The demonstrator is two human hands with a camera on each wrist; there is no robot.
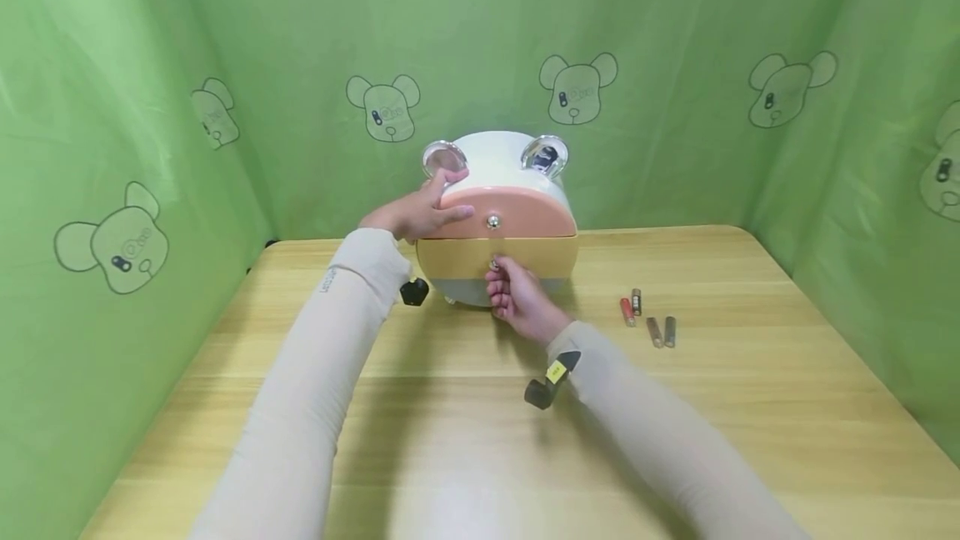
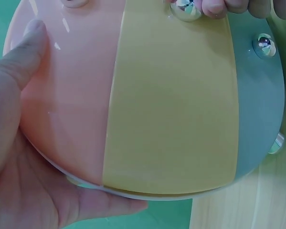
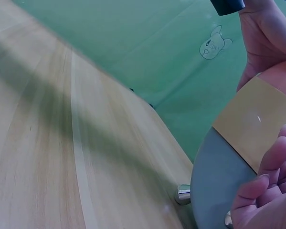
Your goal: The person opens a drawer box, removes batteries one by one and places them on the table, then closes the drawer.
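A small rounded drawer box [image 1: 495, 158] with a white top and shiny ear shapes stands at the back of the table. Its front has a pink drawer [image 1: 528, 208], a yellow drawer [image 1: 450, 255] and a blue-grey bottom section [image 2: 259, 100]. My left hand [image 1: 420, 211] grips the box's left side, thumb on the pink front and fingers along the curved side. In front of the yellow drawer, my right hand [image 1: 521, 300] pinches its round silver knob [image 2: 186, 9] between thumb and index finger. The yellow drawer looks flush with the front.
Several small batteries lie on the wooden table [image 1: 465, 457] right of the box, among them a red battery [image 1: 627, 311] and a dark battery [image 1: 670, 332]. A green curtain [image 1: 480, 40] with bear faces encloses the table behind and on both sides.
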